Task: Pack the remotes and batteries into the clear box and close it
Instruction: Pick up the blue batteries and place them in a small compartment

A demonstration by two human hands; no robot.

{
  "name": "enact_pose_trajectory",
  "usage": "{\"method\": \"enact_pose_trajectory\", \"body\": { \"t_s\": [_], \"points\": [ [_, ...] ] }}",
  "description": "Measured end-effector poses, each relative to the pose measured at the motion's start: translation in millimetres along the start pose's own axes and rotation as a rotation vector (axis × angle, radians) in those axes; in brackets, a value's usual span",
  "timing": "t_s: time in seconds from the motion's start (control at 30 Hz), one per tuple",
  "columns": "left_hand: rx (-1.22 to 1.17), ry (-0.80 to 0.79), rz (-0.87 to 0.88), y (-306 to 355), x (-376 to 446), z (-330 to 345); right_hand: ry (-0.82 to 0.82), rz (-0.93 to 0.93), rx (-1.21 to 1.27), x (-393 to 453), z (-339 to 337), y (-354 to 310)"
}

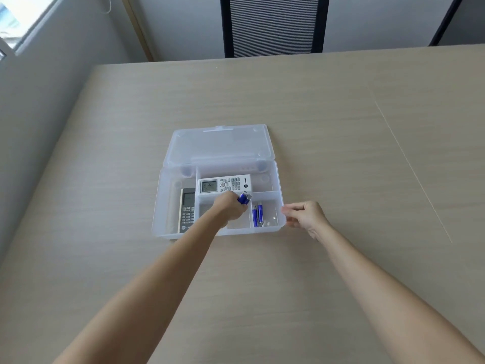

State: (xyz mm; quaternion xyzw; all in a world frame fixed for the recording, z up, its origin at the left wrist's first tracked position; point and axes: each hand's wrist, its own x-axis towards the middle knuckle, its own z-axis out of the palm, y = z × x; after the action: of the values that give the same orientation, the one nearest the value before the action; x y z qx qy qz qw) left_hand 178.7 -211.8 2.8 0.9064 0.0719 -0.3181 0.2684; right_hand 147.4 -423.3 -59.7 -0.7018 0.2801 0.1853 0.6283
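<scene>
Open box [280, 179] mid-table [341, 258], lid [220, 145] behind, one remote [187, 210] in left compartment, another [225, 185] in rear compartment, batteries [257, 215] front right, chair [274, 24] beyond table

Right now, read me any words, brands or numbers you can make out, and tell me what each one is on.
White remote: a dark logo with a brand word at its right end, too blurred to read.
Grey remote: a round logo and letters at its near end, cut off and blurred.
Both screens and all buttons: too small to read.
Blue batteries: no readable print.

Grey remote [186, 210] partly behind forearm
</scene>
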Motion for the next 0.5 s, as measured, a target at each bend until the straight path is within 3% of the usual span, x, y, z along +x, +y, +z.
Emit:
{"method": "enact_pose_trajectory", "body": {
  "t_s": [0.13,0.33,0.5],
  "points": [
    [-0.107,-0.125,-0.054,27,13,18,-0.075,0.009,0.061,3,-3,-2],
    [0.106,0.029,-0.038,38,22,39,-0.123,-0.005,0.083,11,-5,0],
    [0.118,0.040,0.023,34,22,38,-0.134,0.005,0.073,16,-6,2]
  ]
}}
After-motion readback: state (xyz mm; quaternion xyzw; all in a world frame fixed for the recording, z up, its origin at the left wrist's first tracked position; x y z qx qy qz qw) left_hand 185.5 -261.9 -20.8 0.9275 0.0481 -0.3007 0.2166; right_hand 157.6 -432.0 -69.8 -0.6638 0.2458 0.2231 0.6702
